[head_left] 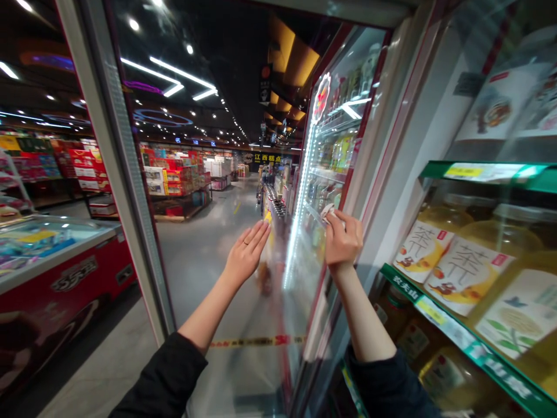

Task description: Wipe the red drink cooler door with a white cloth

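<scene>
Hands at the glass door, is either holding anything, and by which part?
Right hand: a crumpled white cloth or tissue, bunched up; which part is gripped can't be told. Left hand: flat, nothing visible in it.

You've got a dark ceiling [235, 35] with bright strip lights [183, 73], a glaring LED strip [300, 203], and stretched, soft bottles [516, 313] at the right edge.

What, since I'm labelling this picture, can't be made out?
All in the head view:
White wad: mostly hidden by the right hand gripping it.
Left hand: its palm is hidden by the back of the hand, so contact with the glass door is unclear.
Large bottle: cut off by the right edge.
Far white boxes: print too small.
</scene>
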`<act>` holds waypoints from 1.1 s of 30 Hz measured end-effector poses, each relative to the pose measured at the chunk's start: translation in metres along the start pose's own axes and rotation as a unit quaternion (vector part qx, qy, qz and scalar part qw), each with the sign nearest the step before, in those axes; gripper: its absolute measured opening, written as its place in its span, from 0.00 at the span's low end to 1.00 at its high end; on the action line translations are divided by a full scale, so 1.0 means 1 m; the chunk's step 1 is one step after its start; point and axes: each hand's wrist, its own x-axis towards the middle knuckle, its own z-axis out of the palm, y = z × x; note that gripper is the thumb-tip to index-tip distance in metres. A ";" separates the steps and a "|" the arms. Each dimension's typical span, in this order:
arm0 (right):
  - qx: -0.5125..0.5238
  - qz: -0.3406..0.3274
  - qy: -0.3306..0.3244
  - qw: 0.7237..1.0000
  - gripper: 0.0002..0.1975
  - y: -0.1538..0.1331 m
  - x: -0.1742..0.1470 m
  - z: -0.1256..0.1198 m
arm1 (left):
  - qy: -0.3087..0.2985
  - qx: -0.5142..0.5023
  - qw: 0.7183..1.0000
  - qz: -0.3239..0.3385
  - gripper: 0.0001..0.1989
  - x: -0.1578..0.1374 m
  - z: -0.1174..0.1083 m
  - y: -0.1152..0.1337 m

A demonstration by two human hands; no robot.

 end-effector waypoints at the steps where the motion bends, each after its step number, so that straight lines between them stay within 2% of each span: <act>1: -0.004 0.010 0.012 1.000 0.12 -0.004 0.003 0.003 | -0.001 0.001 1.000 0.000 0.34 0.000 0.000 0.000; 3: 0.000 0.012 0.015 1.000 0.12 -0.016 0.008 0.008 | 0.002 0.002 1.000 0.003 0.34 0.000 0.000 0.000; 6: 0.026 -0.030 -0.017 0.999 0.13 -0.030 0.006 0.007 | 0.010 -0.007 1.000 0.005 0.36 0.000 0.001 0.000; 9: 0.037 -0.052 -0.032 0.997 0.13 -0.031 -0.003 0.000 | 0.011 -0.023 1.000 0.006 0.39 0.000 0.001 -0.001; 13: 0.016 0.006 -0.002 1.000 0.12 -0.032 -0.004 0.000 | 0.009 -0.035 0.999 0.014 0.41 0.002 -0.002 -0.002; 16: 0.014 0.027 0.008 1.000 0.11 -0.049 0.003 0.008 | 0.007 -0.044 0.999 0.019 0.42 0.003 -0.004 -0.003; 19: 0.029 -0.017 -0.023 0.999 0.12 -0.071 0.003 0.009 | 0.004 -0.054 0.998 0.026 0.43 0.002 -0.004 -0.005; 22: 0.050 -0.055 -0.036 0.997 0.13 -0.079 -0.006 0.002 | -0.013 -0.076 0.996 0.043 0.43 -0.001 -0.009 -0.012; 24: 0.052 -0.039 -0.029 0.997 0.13 -0.079 -0.011 0.000 | -0.041 -0.096 0.992 0.066 0.41 -0.002 -0.014 -0.017; 29: 0.049 0.060 -0.009 0.997 0.11 -0.088 -0.004 0.012 | -0.112 -0.111 0.982 0.099 0.35 0.003 -0.029 -0.024; 33: 0.059 0.046 -0.048 0.996 0.13 -0.096 0.002 0.015 | -0.109 -0.106 0.983 0.102 0.37 0.002 -0.037 -0.027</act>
